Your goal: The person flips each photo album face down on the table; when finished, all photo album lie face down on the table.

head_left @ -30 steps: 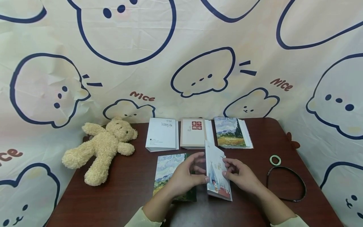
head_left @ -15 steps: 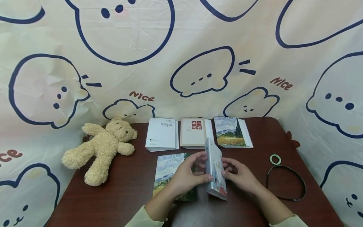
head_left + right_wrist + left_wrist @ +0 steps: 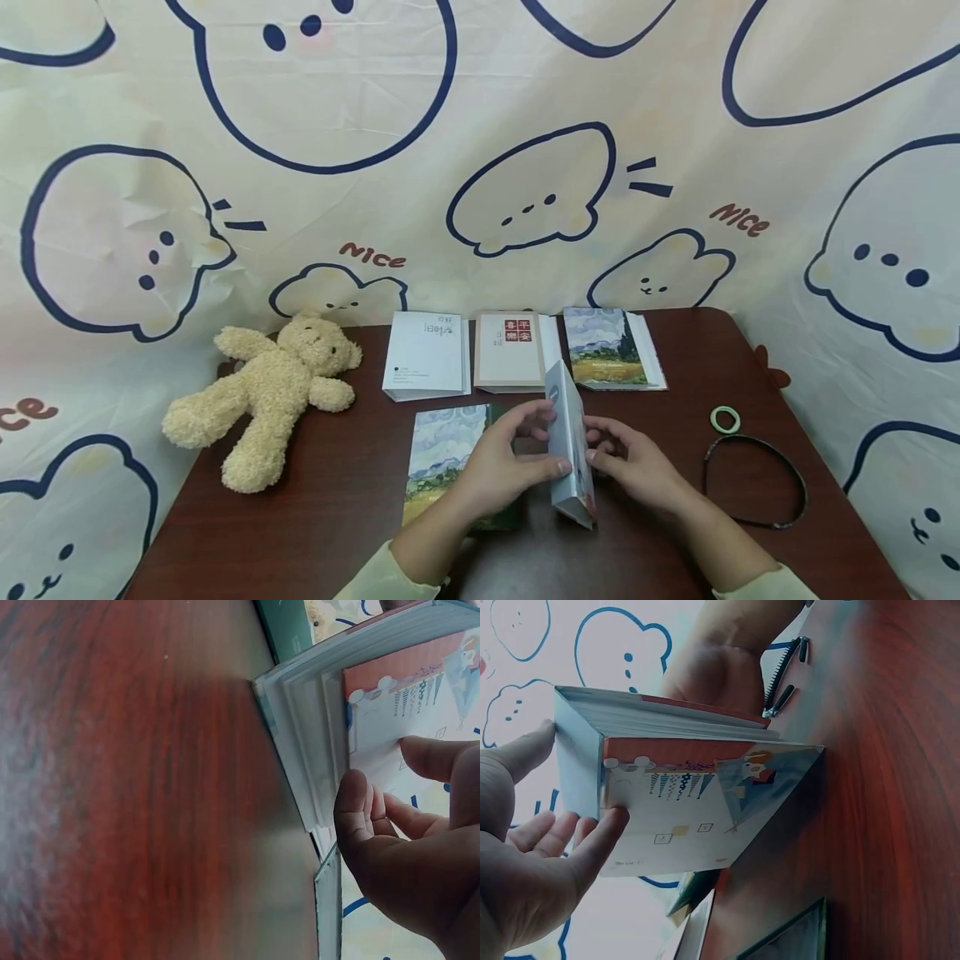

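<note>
A small, thick photo album (image 3: 564, 417) stands on edge near the table's middle, its grey-blue spine turned toward the left. My left hand (image 3: 498, 467) holds it by the spine side, thumb low on the spine and fingers farther up. On the other side my right hand (image 3: 637, 467) pinches the illustrated cover (image 3: 382, 735), which stands slightly away from the pages in the right wrist view. The left wrist view shows a cover with a blue tent and a red band (image 3: 682, 802). Under the left forearm lies an album with a painted landscape cover (image 3: 442, 454).
Along the back edge lie a white album (image 3: 423, 354), a beige album with red squares (image 3: 510, 350) and a landscape album (image 3: 607, 346). A teddy bear (image 3: 277, 392) lies left. At right are a pale green ring (image 3: 725, 419) and a thin black loop (image 3: 802, 492).
Both hands have turned the album, so its spine now faces the head view more and its illustrated cover shows less. The other things on the table have stayed put.
</note>
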### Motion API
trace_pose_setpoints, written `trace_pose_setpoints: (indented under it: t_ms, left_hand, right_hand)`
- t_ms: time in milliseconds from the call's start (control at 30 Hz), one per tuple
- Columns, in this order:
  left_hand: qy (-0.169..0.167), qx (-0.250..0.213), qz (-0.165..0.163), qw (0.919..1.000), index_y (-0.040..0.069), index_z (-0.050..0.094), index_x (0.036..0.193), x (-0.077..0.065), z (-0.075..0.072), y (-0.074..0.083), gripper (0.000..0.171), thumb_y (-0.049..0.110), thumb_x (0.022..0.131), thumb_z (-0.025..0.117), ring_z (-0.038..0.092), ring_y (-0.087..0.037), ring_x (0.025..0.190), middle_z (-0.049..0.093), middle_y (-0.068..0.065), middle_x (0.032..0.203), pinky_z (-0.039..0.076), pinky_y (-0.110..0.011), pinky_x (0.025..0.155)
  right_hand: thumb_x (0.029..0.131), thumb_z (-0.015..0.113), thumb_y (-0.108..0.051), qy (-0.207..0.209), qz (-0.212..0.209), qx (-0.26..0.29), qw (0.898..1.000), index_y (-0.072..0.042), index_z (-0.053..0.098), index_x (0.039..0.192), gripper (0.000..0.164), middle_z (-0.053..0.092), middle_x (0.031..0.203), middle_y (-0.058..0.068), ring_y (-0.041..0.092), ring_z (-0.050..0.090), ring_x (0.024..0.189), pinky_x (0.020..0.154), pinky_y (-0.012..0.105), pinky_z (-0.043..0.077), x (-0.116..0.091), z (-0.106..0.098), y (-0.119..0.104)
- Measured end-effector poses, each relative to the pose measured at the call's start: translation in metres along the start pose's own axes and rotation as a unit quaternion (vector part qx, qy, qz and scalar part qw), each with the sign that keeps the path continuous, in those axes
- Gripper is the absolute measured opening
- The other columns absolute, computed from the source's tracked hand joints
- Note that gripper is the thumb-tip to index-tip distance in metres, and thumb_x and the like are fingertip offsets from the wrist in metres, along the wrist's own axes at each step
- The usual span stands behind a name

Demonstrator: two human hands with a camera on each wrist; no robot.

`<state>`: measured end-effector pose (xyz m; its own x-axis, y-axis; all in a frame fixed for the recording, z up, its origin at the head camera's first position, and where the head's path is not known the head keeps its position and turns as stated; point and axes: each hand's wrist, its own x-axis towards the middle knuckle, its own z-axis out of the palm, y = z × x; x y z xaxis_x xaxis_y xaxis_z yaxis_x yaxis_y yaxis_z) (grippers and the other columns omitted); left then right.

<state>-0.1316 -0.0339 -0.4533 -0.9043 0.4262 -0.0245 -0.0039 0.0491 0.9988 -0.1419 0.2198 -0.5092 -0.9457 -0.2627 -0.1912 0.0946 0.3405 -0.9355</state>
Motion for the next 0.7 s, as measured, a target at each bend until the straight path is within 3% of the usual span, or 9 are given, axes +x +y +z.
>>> trace_pose_setpoints:
  t_ms: [300,433,700]
  left_hand:
    - [0.012,-0.012,-0.004,0.9999,0.020,0.047,0.153,0.001,0.007,-0.005,0.078,0.013,0.086,0.087,0.056,-0.028,0.119,0.049,-0.008,0.142,0.060,-0.034,0.089]
    - [0.023,-0.012,-0.020,0.9995,0.020,0.042,0.156,0.002,0.010,-0.006,0.085,0.015,0.084,0.088,0.058,-0.028,0.120,0.045,-0.010,0.145,0.060,-0.036,0.088]
    - [0.031,-0.023,-0.025,0.9989,0.019,0.036,0.159,0.005,0.013,-0.009,0.090,0.014,0.085,0.087,0.059,-0.026,0.122,0.050,-0.008,0.148,0.058,-0.038,0.094]
  right_hand:
    - [0.104,0.066,-0.020,-0.013,-0.052,0.001,0.999,-0.003,0.053,0.147,0.048,0.060,0.126,0.019,0.030,0.063,0.101,0.078,0.039,0.062,-0.006,-0.003,-0.015]
    - [0.104,0.065,-0.021,-0.011,-0.053,0.009,0.998,-0.004,0.054,0.146,0.047,0.060,0.126,0.019,0.030,0.063,0.102,0.078,0.042,0.062,-0.009,-0.004,-0.024]
    - [0.106,0.062,-0.023,-0.005,-0.059,0.011,0.998,-0.005,0.055,0.145,0.043,0.062,0.126,0.018,0.031,0.063,0.100,0.079,0.043,0.062,-0.011,-0.007,-0.042]
